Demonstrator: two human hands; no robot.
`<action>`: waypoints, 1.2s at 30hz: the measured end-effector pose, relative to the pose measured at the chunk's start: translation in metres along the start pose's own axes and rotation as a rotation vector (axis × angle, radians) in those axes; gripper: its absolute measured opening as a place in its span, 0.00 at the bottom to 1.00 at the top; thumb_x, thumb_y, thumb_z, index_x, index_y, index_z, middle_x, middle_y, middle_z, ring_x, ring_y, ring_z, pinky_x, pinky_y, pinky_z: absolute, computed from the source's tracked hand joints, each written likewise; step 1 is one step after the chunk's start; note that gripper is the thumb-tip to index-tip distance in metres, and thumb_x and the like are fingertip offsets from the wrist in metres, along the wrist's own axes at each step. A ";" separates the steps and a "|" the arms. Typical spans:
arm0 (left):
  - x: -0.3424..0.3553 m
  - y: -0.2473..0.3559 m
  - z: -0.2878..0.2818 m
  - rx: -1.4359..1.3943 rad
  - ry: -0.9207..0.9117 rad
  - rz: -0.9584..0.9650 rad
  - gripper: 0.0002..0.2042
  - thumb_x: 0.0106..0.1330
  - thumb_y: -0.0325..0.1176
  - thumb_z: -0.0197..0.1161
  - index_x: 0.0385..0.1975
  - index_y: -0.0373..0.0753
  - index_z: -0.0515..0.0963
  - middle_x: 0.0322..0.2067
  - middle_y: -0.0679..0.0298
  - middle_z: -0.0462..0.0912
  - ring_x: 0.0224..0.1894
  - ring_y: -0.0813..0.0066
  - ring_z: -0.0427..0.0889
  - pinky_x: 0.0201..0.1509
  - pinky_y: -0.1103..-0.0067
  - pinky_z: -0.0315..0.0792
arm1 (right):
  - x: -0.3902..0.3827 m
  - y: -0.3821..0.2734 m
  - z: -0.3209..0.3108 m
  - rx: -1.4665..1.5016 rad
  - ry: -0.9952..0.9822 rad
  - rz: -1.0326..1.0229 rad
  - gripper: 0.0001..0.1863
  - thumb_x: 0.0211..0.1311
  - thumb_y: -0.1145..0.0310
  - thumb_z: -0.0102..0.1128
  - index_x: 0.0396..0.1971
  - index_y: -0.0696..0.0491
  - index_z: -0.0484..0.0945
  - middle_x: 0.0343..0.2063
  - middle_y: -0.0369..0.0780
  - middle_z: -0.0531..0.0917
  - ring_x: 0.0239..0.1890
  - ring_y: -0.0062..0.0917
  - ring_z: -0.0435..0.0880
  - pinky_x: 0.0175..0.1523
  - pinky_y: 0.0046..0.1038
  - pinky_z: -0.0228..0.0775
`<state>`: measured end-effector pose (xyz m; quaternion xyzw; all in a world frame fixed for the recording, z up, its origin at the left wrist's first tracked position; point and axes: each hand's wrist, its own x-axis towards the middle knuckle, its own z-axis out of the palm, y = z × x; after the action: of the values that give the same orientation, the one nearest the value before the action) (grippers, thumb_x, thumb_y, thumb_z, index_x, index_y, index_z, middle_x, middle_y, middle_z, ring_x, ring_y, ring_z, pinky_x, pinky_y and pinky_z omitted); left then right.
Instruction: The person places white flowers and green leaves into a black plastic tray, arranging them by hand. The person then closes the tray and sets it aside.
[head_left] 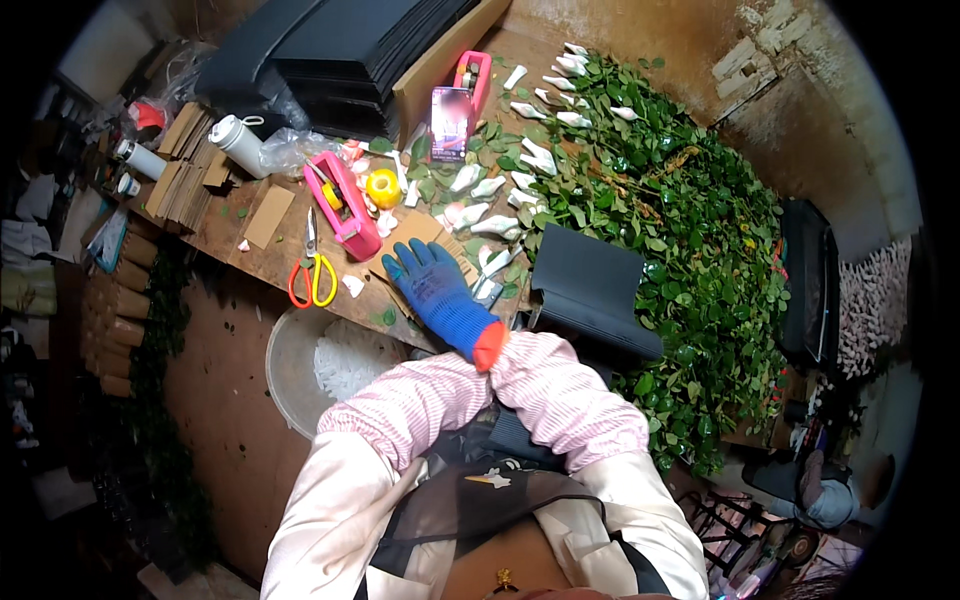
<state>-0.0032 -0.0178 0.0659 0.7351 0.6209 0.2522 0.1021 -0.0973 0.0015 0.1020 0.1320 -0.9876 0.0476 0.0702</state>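
My right hand (436, 292), in a blue glove with an orange cuff, lies with fingers outstretched on a cardboard piece (420, 235) near the table's front edge. My left forearm (405, 400) reaches under my right wrist; its hand is hidden. Just left are orange-and-yellow scissors (312, 275), a pink tape dispenser (345, 205) and a yellow tape roll (383, 188). A lit phone (449, 124) leans by a second pink dispenser (473, 72). White-wrapped flower buds (492, 224) lie beyond my hand. A folded black sheet (585, 270) is to its right.
Leafy stems (705, 300) are heaped over the table's right side. Black sheet stacks (330, 70), white bottles (240, 145) and cardboard pieces (180, 160) occupy the back left. A bucket (290, 390) stands below the front edge. Another person (830, 495) is at lower right.
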 end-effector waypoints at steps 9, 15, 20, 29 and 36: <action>0.000 -0.008 0.007 -0.043 0.027 0.035 0.43 0.66 0.65 0.64 0.76 0.44 0.68 0.75 0.51 0.67 0.78 0.52 0.62 0.82 0.55 0.54 | -0.008 0.017 -0.032 -0.084 -0.079 -0.089 0.13 0.64 0.67 0.61 0.47 0.45 0.84 0.41 0.34 0.84 0.50 0.29 0.83 0.66 0.36 0.71; -0.001 -0.015 0.022 -0.088 0.093 0.026 0.42 0.66 0.62 0.66 0.76 0.46 0.67 0.77 0.50 0.64 0.80 0.51 0.60 0.81 0.56 0.55 | -0.119 0.033 -0.202 0.353 0.264 -0.126 0.24 0.58 0.70 0.68 0.57 0.45 0.86 0.56 0.39 0.88 0.53 0.36 0.89 0.53 0.36 0.81; 0.002 -0.007 0.002 -0.001 0.012 0.032 0.42 0.67 0.62 0.65 0.77 0.46 0.65 0.79 0.50 0.61 0.82 0.53 0.57 0.79 0.56 0.58 | -0.252 0.053 -0.169 0.835 0.025 0.473 0.15 0.69 0.66 0.69 0.54 0.49 0.87 0.41 0.40 0.90 0.39 0.30 0.89 0.45 0.31 0.81; 0.000 -0.006 0.010 0.179 0.105 0.078 0.22 0.66 0.48 0.60 0.54 0.42 0.84 0.57 0.58 0.82 0.63 0.58 0.77 0.74 0.55 0.62 | -0.287 0.085 -0.099 1.424 -0.372 1.083 0.14 0.78 0.62 0.64 0.47 0.58 0.83 0.33 0.37 0.88 0.33 0.19 0.87 0.40 0.25 0.82; -0.001 -0.011 0.016 -0.004 0.027 0.037 0.24 0.68 0.49 0.60 0.57 0.41 0.83 0.58 0.57 0.83 0.66 0.52 0.76 0.78 0.53 0.59 | -0.285 0.087 -0.071 1.352 -0.389 1.135 0.15 0.77 0.60 0.66 0.35 0.58 0.84 0.26 0.34 0.85 0.28 0.17 0.85 0.37 0.24 0.80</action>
<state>-0.0050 -0.0142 0.0467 0.7428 0.6081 0.2652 0.0905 0.1609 0.1653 0.1218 -0.3564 -0.6598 0.6223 -0.2246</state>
